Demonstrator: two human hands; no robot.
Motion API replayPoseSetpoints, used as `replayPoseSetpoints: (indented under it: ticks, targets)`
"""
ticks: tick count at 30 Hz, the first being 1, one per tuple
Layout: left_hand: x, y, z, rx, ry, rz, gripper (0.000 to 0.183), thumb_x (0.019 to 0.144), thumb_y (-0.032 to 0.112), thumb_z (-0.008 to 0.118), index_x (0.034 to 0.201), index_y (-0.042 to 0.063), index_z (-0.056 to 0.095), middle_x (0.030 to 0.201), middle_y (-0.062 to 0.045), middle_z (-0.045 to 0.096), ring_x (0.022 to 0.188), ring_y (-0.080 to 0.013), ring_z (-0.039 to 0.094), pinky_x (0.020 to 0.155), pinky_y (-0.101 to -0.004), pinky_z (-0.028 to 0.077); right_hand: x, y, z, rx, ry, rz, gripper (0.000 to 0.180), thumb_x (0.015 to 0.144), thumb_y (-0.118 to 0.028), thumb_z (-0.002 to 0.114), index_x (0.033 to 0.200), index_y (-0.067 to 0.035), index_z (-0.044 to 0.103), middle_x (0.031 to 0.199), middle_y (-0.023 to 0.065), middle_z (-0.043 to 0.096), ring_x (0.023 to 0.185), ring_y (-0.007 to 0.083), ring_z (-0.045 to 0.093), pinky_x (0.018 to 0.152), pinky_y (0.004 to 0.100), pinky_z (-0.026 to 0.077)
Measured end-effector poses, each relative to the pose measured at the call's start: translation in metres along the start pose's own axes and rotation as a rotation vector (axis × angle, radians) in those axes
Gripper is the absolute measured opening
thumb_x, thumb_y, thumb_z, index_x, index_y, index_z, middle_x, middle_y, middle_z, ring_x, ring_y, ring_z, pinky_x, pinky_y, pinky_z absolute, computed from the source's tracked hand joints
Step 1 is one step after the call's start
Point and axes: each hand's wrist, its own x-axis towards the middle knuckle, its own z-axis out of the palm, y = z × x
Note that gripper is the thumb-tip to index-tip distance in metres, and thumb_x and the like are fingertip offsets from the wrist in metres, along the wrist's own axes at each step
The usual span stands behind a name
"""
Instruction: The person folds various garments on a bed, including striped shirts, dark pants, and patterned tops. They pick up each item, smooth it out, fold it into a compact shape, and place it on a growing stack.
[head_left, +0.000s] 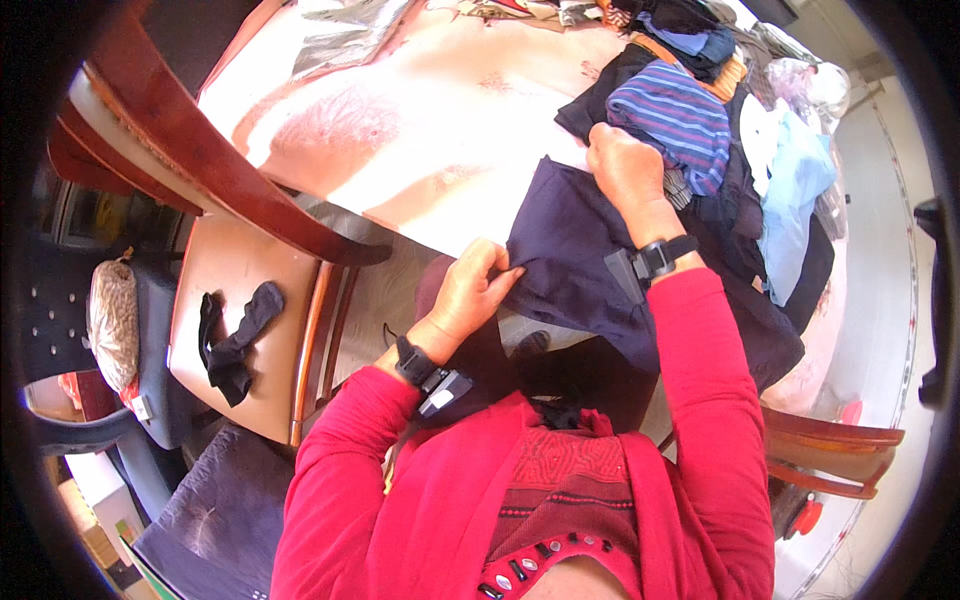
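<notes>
A dark navy cloth garment (574, 247) lies partly on the pink tablecloth and hangs over the table's near edge. My left hand (471, 289) pinches its left edge between thumb and fingers. Farther up, my right hand (628, 166) is closed on dark fabric at the garment's upper edge; its fingertips are hidden from view. Just beyond that hand sits a blue striped cloth (667, 112), on a heap of dark clothes. A light blue garment (796, 195) hangs down at the heap's right side.
The pink tablecloth (360, 127) bears a silvery sheet (345, 34) at the back. On my left stand a wooden chair (240, 259) with black socks (238, 337) on its seat and a filled plastic bag (114, 322). Another wooden chair (832, 450) is close on my right.
</notes>
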Motion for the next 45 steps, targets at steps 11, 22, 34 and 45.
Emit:
replayPoseSetpoints:
  ticks: [11,22,34,45]
  targets:
    - [0.020,-0.011,0.008,-0.047,-0.075,-0.256,0.072,0.073,0.016,0.082,0.132,0.003,0.042,0.113,-0.012,0.057,0.102,-0.0196,0.055,0.088,-0.0333,0.047,-0.119,0.067,-0.053,0.825,-0.068,0.318,0.017,0.084,-0.025,0.063,0.090,-0.009,0.066,0.075,0.0117,0.066,0.066,0.0265,0.065,0.062,0.0371,0.051]
    - [0.058,-0.008,0.025,-0.016,-0.136,-0.371,0.039,0.082,0.024,0.074,0.106,-0.005,0.063,0.096,-0.010,0.068,0.084,-0.0183,0.062,0.078,-0.0302,0.050,-0.455,0.171,-0.109,0.919,0.510,1.720,0.038,0.086,-0.037,0.066,0.110,-0.008,0.061,0.097,0.0026,0.063,0.073,0.0101,0.059,0.054,0.0229,0.044]
    - [0.080,0.008,0.000,-0.839,-0.089,-0.787,0.048,0.095,0.032,0.056,0.131,0.002,0.047,0.123,-0.017,0.059,0.104,-0.0298,0.062,0.090,-0.0417,0.052,-0.505,0.208,-0.017,1.615,0.986,2.057,0.067,0.073,-0.059,0.072,0.117,-0.012,0.054,0.093,0.0064,0.059,0.085,0.0250,0.057,0.073,0.0386,0.048]
    - [0.083,0.003,-0.022,-0.914,-0.151,-0.877,0.044,0.096,0.032,0.054,0.128,0.002,0.049,0.121,-0.016,0.060,0.102,-0.0297,0.063,0.088,-0.0433,0.054,-0.522,0.244,-0.013,1.531,1.208,1.791,0.039,0.090,-0.020,0.063,0.119,0.005,0.055,0.117,0.0159,0.061,0.099,0.0320,0.063,0.091,0.0500,0.050]
